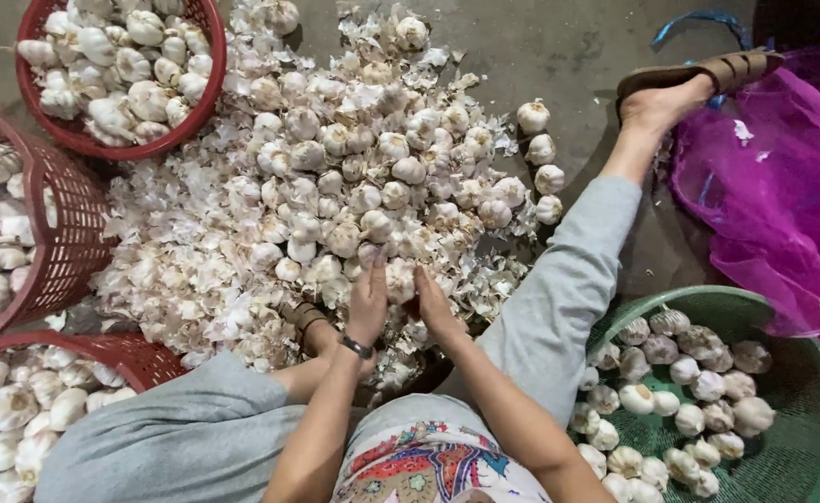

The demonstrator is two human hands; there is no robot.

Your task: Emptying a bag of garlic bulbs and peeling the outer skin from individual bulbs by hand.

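Patterned shirt cloth (pixel 428 461) sits right under the camera, and my forearms run up from it toward twelve o'clock. My left hand (pixel 369 303) and right hand (pixel 435 305) meet around one garlic bulb (pixel 399 279), fingers curled against its sides; I think both hands pinch it, though the fingertips are partly hidden. A dark wristband (pixel 356 347) circles my left wrist. That bulb lies at the near edge of the big garlic pile (pixel 354 177), which spreads toward twelve o'clock among loose papery skins (pixel 177 270). At ten and eleven o'clock stand red baskets (pixel 74 224) full of bulbs. At four o'clock a green basket (pixel 801 419) holds more. My grey-trousered leg (pixel 559 289) stretches toward two o'clock, beside a purple mesh bag (pixel 773 196).
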